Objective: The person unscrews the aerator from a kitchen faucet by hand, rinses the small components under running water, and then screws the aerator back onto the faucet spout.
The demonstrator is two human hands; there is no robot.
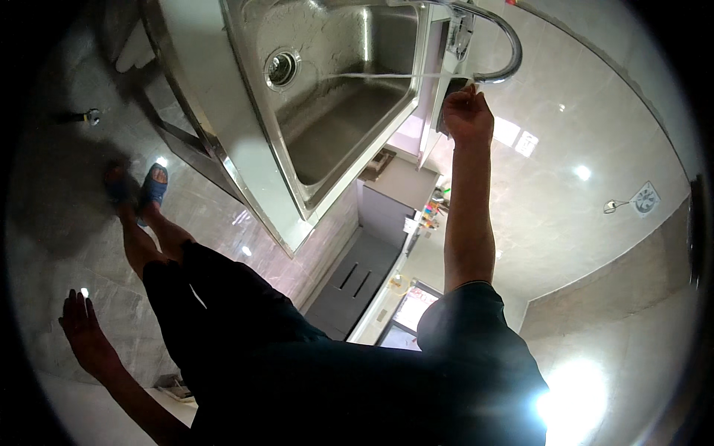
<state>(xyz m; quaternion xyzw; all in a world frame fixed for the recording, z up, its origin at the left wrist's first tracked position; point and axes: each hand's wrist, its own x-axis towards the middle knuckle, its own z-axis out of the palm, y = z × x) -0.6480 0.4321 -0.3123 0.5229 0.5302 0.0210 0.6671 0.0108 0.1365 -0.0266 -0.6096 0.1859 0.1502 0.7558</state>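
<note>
My right hand is raised beside the mouth of a curved chrome faucet. Its fingers are curled and pressed together; what they hold, if anything, I cannot make out. A thin stream of water runs from near the spout and my fingertips into a stainless steel sink. The basin is wet around its round drain. My left hand hangs out at the lower left, fingers stretched, holding nothing and apart from the sink.
A pale counter with a metal edge borders the sink. Blue slippers are on my feet on the grey tiled floor. A small dark and metal object lies farther left. Beyond the sink are a grey cabinet and small colourful items.
</note>
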